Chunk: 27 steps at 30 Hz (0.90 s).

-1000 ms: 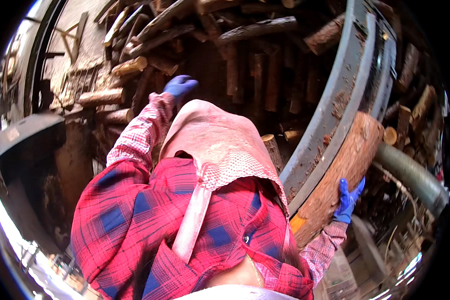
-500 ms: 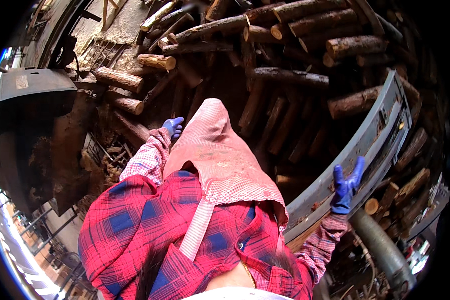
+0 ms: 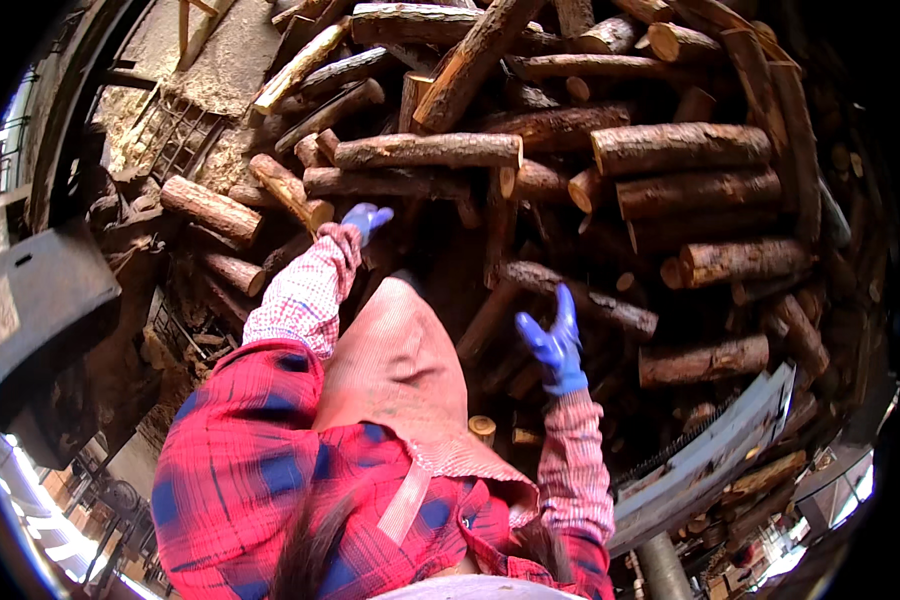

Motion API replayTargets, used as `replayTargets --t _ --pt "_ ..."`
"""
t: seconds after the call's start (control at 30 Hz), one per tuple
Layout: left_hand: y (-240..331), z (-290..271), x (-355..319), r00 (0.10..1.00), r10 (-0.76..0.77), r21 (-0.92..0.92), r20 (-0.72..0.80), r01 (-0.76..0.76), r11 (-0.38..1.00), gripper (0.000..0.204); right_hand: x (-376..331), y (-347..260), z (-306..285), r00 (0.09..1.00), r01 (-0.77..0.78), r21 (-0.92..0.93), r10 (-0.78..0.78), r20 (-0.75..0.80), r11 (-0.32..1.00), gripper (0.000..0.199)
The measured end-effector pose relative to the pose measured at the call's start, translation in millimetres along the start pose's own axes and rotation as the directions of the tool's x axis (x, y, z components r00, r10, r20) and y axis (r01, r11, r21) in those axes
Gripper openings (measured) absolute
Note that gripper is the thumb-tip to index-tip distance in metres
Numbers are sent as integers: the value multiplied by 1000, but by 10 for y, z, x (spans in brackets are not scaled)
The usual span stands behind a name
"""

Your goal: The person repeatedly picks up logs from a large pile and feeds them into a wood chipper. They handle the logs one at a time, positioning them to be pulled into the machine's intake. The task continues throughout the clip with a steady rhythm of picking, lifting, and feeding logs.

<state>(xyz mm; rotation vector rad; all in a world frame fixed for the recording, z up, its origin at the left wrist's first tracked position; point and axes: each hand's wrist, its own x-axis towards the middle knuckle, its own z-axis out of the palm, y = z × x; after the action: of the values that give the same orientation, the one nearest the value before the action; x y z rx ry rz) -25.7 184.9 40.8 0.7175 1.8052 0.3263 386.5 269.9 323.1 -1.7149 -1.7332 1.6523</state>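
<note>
My left hand (image 3: 367, 222), in a blue-purple glove, reaches forward just right of a short peeled log (image 3: 288, 190). Its fingers look stretched out and hold nothing, though they are a little blurred. My right hand (image 3: 555, 350), gloved alike, is over the dark gap in front of my apron. Thumb and fingers are spread, with nothing in them. Just beyond its fingertips lies a dark-barked log (image 3: 580, 298); whether they touch I cannot tell. Farther forward, a long log (image 3: 428, 150) lies across the pile beyond both hands.
Stacked logs (image 3: 680, 148) rise ahead and to the right. A grey metal beam (image 3: 710, 450) slants along my right side, with a metal pipe (image 3: 662, 568) below it. A dark metal housing (image 3: 45, 290) stands at my left. Sawdust (image 3: 225, 60) covers the ground at far left.
My right hand has left the grey beam's side and swung left and forward over the logs. My left hand has reached forward. The view has shifted, bringing more of the log pile into sight.
</note>
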Motion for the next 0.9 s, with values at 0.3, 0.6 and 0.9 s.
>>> replayTargets --t 0.3,0.6,0.9 --pt "1467 -382 2230 908 192 -380 -371 -337 861 36 4622 -293 1778 986 -89 460 143 -84 883 110" --pt "1794 -556 2254 932 261 -191 -252 -313 930 42 5351 -26 2131 956 260 762 -49 -288 593 77" --pt "2500 -924 1016 990 46 -796 136 82 599 36 3031 -692 903 915 -403 902 73 397 157 49"
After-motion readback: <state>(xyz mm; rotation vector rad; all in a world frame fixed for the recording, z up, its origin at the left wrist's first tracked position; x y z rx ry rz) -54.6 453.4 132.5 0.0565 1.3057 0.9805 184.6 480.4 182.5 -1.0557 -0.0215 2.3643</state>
